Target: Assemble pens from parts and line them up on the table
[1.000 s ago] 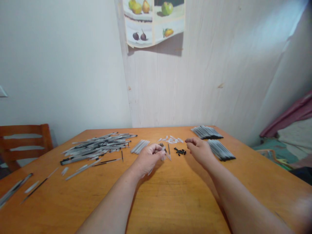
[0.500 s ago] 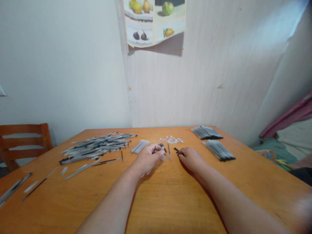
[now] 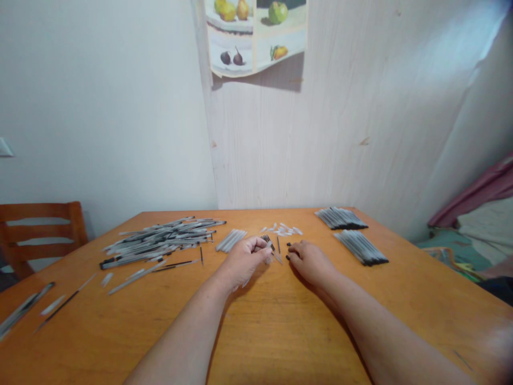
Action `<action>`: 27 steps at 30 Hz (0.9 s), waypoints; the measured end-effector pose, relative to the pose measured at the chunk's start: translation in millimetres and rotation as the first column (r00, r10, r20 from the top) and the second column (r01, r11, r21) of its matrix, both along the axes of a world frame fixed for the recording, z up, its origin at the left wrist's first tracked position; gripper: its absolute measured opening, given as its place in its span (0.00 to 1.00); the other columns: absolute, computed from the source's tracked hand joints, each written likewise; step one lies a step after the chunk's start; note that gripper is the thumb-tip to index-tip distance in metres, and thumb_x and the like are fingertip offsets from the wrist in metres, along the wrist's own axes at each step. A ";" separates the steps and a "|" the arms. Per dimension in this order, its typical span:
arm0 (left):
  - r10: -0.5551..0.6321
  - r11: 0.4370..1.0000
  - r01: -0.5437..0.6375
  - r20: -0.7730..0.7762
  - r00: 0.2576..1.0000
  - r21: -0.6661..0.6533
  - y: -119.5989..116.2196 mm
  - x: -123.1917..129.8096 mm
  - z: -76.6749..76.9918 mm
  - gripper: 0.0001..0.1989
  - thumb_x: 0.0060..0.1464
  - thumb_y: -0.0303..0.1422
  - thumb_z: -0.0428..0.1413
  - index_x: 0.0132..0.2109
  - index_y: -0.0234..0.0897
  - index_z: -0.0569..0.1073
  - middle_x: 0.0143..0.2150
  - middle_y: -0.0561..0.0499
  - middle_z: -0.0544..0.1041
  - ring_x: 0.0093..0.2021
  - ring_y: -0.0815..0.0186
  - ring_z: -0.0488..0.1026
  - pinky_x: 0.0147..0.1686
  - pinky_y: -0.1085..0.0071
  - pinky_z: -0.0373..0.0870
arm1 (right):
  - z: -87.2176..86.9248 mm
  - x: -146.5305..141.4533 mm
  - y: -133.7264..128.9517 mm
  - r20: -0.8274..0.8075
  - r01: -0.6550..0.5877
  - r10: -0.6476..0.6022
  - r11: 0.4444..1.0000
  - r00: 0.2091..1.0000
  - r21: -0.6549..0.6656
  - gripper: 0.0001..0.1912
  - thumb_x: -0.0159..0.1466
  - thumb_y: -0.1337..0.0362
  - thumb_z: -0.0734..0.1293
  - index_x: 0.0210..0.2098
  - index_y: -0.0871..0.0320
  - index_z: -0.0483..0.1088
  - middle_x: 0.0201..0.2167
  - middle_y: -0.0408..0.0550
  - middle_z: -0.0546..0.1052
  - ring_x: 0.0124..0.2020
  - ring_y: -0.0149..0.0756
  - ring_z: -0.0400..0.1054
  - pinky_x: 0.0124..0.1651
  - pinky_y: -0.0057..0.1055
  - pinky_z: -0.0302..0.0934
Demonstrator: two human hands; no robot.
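Observation:
My left hand (image 3: 249, 260) is closed around a small bunch of pens; their dark upper ends (image 3: 266, 239) show past the fingertips, and a clear end pokes out under the palm. My right hand (image 3: 310, 259) rests on the table with curled fingers over a cluster of small black pen plugs (image 3: 288, 244), a few of which peek out at the fingertips. What the fingers pinch is hidden. Between the hands lies a loose ink refill (image 3: 279, 246). A row of clear pen barrels (image 3: 230, 240) sits just left of my left hand.
Small white pen caps (image 3: 283, 231) are scattered beyond the hands. A large heap of pens (image 3: 160, 238) covers the left side, with loose refills (image 3: 176, 264) before it. Two neat stacks of black-ended pens (image 3: 360, 248) lie at the right. A wooden chair (image 3: 40, 230) stands left.
My right hand has shifted slightly left and its fingers now cover more of the black plugs. My left hand keeps its hold in nearly the same place.

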State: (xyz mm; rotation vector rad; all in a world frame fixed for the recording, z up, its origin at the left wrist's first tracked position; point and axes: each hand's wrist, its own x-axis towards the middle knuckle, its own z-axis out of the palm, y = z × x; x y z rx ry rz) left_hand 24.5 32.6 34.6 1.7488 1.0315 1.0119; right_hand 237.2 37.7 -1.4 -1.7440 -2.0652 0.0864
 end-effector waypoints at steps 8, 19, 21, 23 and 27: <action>-0.003 1.000 0.003 -0.010 1.000 0.015 1.9 -1.9 -2.6 0.11 0.51 0.39 0.57 0.37 0.36 0.75 0.33 0.53 0.74 0.34 0.67 0.69 0.38 0.71 0.64 | -2.4 -8.8 2.4 0.045 -0.067 0.070 0.996 0.997 -0.058 0.13 0.64 0.65 0.60 0.37 0.58 0.77 0.36 0.53 0.75 0.38 0.37 0.68 0.41 0.28 0.55; -0.073 0.997 0.073 0.014 0.997 0.004 -2.7 0.2 0.5 0.10 0.53 0.39 0.57 0.37 0.37 0.75 0.34 0.52 0.75 0.36 0.67 0.70 0.40 0.70 0.65 | 10.7 -10.4 -7.5 -0.444 -0.057 0.062 0.998 0.894 0.025 0.03 0.54 0.69 0.63 0.26 0.57 0.69 0.22 0.43 0.72 0.26 0.33 0.64 0.30 0.28 0.55; -0.088 0.996 0.088 0.006 0.996 0.014 -2.0 -0.2 -0.2 0.10 0.53 0.39 0.57 0.37 0.37 0.76 0.34 0.52 0.75 0.36 0.67 0.70 0.40 0.70 0.65 | 19.5 -13.1 -13.0 -0.677 -0.146 0.125 0.989 0.726 0.027 0.03 0.55 0.66 0.63 0.30 0.57 0.69 0.22 0.41 0.71 0.24 0.32 0.64 0.29 0.28 0.57; -0.099 0.995 0.099 -0.014 0.995 0.023 -1.0 -0.5 -1.1 0.11 0.53 0.39 0.58 0.38 0.37 0.77 0.34 0.52 0.76 0.36 0.67 0.70 0.39 0.71 0.65 | 28.2 -16.4 -19.4 -0.835 -0.205 0.148 0.978 0.530 0.043 0.06 0.56 0.64 0.64 0.33 0.57 0.69 0.23 0.40 0.71 0.24 0.31 0.65 0.30 0.28 0.59; -0.121 0.992 0.123 -0.044 0.992 0.029 0.2 -0.8 -2.7 0.11 0.53 0.39 0.58 0.39 0.36 0.77 0.36 0.50 0.77 0.37 0.66 0.70 0.39 0.71 0.65 | 39.8 -22.3 -29.4 -0.924 -0.254 0.146 0.966 0.352 0.056 0.09 0.55 0.62 0.68 0.35 0.58 0.69 0.25 0.41 0.73 0.26 0.30 0.66 0.33 0.29 0.61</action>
